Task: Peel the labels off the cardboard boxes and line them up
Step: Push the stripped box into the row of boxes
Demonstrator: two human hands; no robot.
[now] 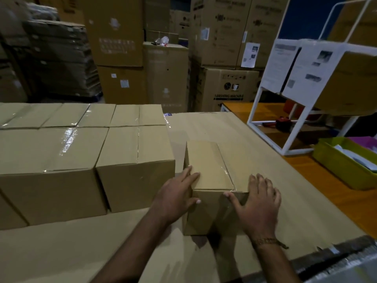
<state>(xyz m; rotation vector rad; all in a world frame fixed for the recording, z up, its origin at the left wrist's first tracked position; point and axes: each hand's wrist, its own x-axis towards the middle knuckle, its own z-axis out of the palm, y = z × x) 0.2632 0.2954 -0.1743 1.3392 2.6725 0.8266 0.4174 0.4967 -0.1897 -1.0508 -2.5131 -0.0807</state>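
A small taped cardboard box (208,166) stands on the cardboard-covered table (265,160), just right of a row of larger sealed boxes (130,156). My left hand (175,197) lies flat against the small box's left near corner, fingers straight on its top edge and thumb on its front face. My right hand (259,203) presses its right near corner with spread fingers, thumb across the front face. No label shows on the small box's visible faces.
More sealed boxes (47,152) fill the table's left side in two rows. A white wire rack (285,111) with papers stands at the right, with a green tray (344,168) beside it. Tall stacks of appliance cartons (224,48) rise behind the table.
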